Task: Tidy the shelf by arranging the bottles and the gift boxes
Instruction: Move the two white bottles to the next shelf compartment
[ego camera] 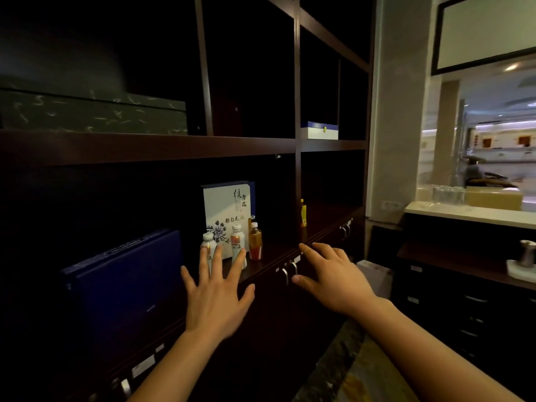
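Both hands are reaching toward the lower shelf (269, 258), empty. Left hand (216, 297) is spreading its fingers wide, palm forward, in front of the two white bottles (208, 246); whether the fingertips are touching them cannot be told. Right hand (333, 278) is hovering flat, fingers apart, just right of the bottles, over the shelf's front edge and the cabinet handles (290, 271) below it.

Three small bottles are standing upright in a tight row on the shelf: two white, one amber bottle (255, 242) at the right end. Judging by size, they are looking light and plastic, likely smooth and easy to tip; taking each round the body below the cap seems safest.

Directly behind the bottles a white gift box (224, 207) is standing upright, printed with flowers and lettering. Probably stiff card, light; best held by both side edges. Left of the bottles a blue box (121, 285) is leaning, large and flat, likely needing two hands.

Farther right of the bottles, past the upright, a yellow bottle (303, 213) is showing only partly. On the tier above: a dark patterned box (92, 114), a small white-and-blue box (319, 131). Shelf interiors are very dark; anything deeper is hidden.
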